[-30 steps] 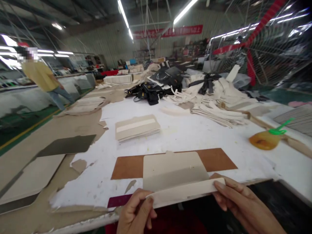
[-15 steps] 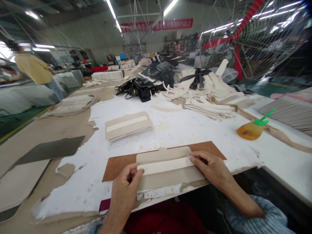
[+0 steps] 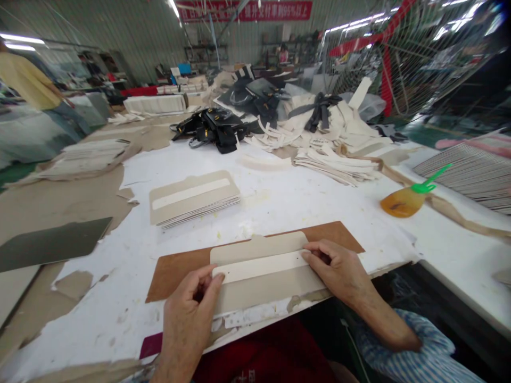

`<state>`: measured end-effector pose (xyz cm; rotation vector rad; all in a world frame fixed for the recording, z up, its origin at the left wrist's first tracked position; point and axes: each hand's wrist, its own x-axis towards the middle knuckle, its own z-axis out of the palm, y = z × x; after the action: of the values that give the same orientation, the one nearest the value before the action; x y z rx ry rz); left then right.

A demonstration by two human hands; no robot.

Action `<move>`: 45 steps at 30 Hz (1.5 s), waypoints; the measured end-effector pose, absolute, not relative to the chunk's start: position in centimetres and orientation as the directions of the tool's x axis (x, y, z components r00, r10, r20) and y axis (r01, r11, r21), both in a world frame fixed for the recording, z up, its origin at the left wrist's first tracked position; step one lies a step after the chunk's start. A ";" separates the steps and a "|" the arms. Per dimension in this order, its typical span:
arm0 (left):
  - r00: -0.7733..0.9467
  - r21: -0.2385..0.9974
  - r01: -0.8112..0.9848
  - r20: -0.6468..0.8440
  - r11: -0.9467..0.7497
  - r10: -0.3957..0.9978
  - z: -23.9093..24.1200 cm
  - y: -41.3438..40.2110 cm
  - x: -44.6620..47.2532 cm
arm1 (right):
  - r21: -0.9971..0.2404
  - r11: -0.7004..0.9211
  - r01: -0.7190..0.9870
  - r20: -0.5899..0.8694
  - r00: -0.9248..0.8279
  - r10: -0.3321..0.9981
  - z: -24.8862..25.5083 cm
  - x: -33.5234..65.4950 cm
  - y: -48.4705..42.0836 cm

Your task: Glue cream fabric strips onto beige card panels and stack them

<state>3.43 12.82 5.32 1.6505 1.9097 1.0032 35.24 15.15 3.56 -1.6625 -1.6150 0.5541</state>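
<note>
A beige flap-shaped panel (image 3: 259, 287) lies on a brown board (image 3: 175, 268) at the near edge of the white table (image 3: 303, 207). Across the panel lies a pale cream strip (image 3: 261, 266). My left hand (image 3: 189, 314) pinches the strip's left end, fingers curled. My right hand (image 3: 339, 268) presses fingertips on the strip's right end. Both hands hold the strip flat against the panel.
A stack of finished beige panels with strips (image 3: 191, 197) sits behind. An orange glue bottle with green nozzle (image 3: 407, 199) lies at right. Black bags (image 3: 215, 130) and heaps of cream strips (image 3: 335, 159) fill the far table. A person in a yellow shirt (image 3: 27, 85) stands far left.
A second ago the strip was held off the table's front edge; my hands carried it forward and laid it across the panel. Since half a second ago only the camera shifted.
</note>
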 end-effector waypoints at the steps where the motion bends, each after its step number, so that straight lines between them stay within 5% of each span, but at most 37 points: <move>1: -0.214 0.749 0.662 0.140 0.038 0.967 5.3 12.8 3.5 | -0.749 0.072 0.659 0.194 0.114 0.974 3.6 35.2 15.1; 27: -0.155 0.692 0.720 0.227 -0.047 0.961 4.9 13.1 3.3 | -0.556 0.236 0.797 0.372 -0.015 0.928 2.9 34.8 15.1; 31: -0.044 0.684 0.661 0.444 -0.308 0.895 5.9 12.4 3.8 | -0.557 0.251 0.792 0.325 -0.070 0.943 2.5 35.8 15.2; 36: 0.284 0.498 0.552 0.642 -0.669 0.712 6.7 11.2 4.2 | -0.574 0.213 0.791 0.273 -0.060 0.960 1.4 36.3 15.4; 40: 0.190 0.570 0.571 0.608 -0.591 0.771 6.2 11.3 4.1 | -0.573 0.162 0.804 0.213 -0.045 0.976 0.5 37.1 15.4; 45: -0.057 0.642 0.725 0.415 -0.248 0.908 4.7 12.2 3.8 | -0.550 0.159 0.820 0.146 -0.093 0.985 -0.5 38.4 15.7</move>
<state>3.81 12.24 4.75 1.9882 1.7689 1.1920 38.43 15.68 -0.54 -1.7090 -1.9641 0.4561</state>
